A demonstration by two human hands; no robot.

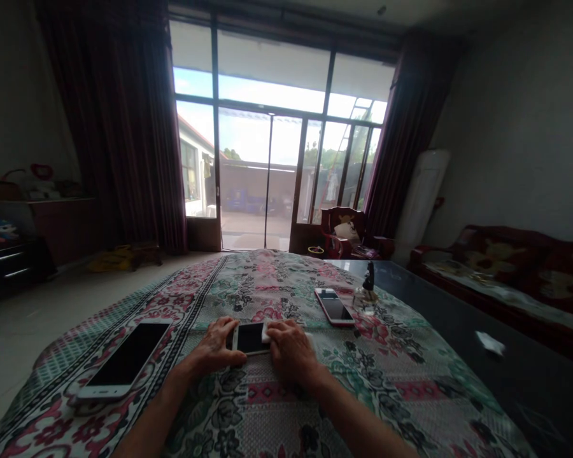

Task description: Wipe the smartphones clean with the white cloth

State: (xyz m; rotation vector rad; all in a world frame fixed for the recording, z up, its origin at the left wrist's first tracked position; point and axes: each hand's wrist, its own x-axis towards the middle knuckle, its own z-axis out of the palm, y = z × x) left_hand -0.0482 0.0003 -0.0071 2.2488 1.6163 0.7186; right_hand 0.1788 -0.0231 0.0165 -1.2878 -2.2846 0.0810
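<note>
A white-framed smartphone (251, 338) lies sideways on the patterned tablecloth (267, 420), its dark screen facing up. My left hand (214, 346) grips its left end, thumb along the near edge and fingers on the far edge. Over the phone's right end, my right hand (291, 350) has its fingers closed on a small white wipe (266, 332), pressed against the screen. Part of the wipe and the phone's right end are hidden under those fingers.
A larger white phone (127, 359) lies at the left, another phone (334, 306) at the right. Beside that one stands a clear bottle with a black top (367, 292). A crumpled white tissue (489, 343) rests on the dark tabletop (458, 318) to the right.
</note>
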